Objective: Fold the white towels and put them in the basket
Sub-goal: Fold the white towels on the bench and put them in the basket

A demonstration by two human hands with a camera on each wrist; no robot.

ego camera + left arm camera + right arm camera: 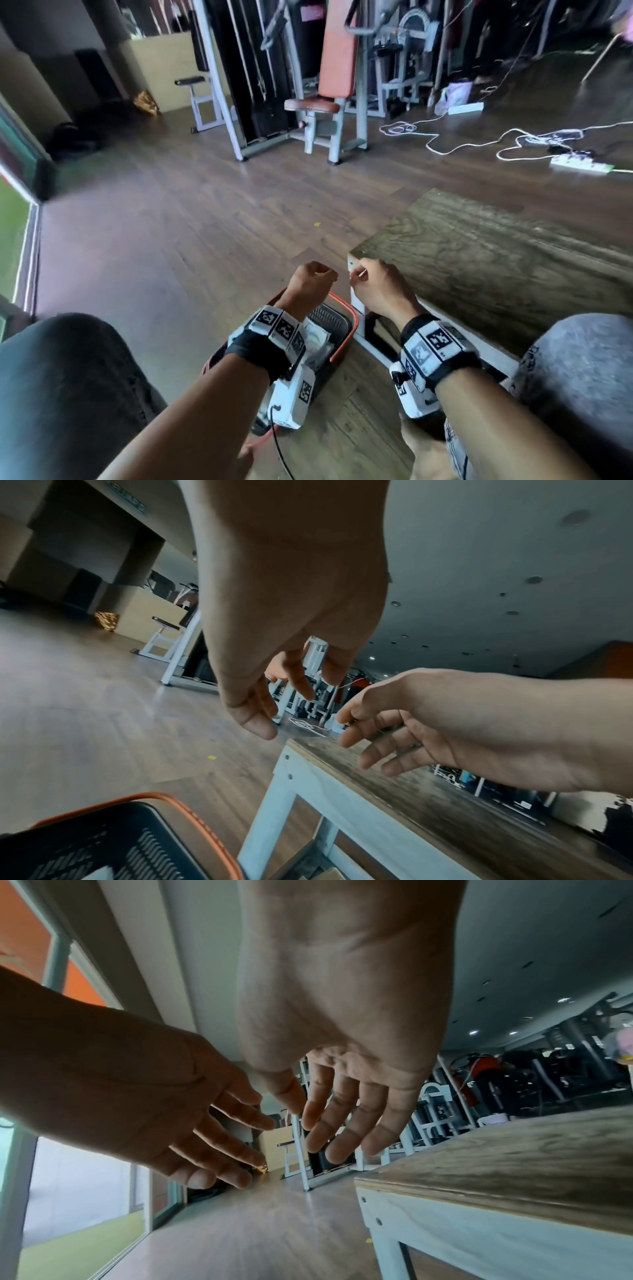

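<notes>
**A:** Where the head view looks down, we find the left hand [310, 281] and the right hand [376, 284] raised side by side above the near left corner of the table [479, 267]. How do the fingers lie?

**B:** From the wrist views we read both sets of fingers [329, 1123] as loosely extended and slightly spread, gripping nothing; the left hand's fingers [253, 718] hang apart in the air, near the right hand's but not touching them. From above, both hands look more curled, knuckles uppermost.

**A:** And the towels?

**B:** We see white folded cloth, the towels [317, 342], lying inside the basket [339, 322], partly hidden behind the left wrist. How many there are, we cannot tell.

**A:** Where does the basket stand?

**B:** We place it on the wooden floor [171, 240], just left of the table's white leg [274, 818], below the left forearm. Its body is dark and slotted, its rim and handle orange. Farther off stands gym equipment [325, 85], and white cables [479, 140] trail across the floor at far right.
</notes>
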